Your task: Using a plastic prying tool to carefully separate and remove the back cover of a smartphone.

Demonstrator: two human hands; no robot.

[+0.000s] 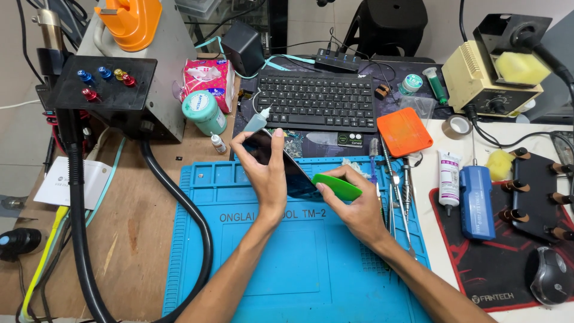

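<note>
The left hand (266, 173) gripped a dark phone (286, 166) tilted above the blue mat (239, 251); the right hand (353, 206) pinched a green pry card (338, 186) against its lower edge. A hard twist could likely crack the glass. Just beyond stood a small dropper bottle (257, 121), contents unseen, and a teal jar (203, 112), closed.
</note>
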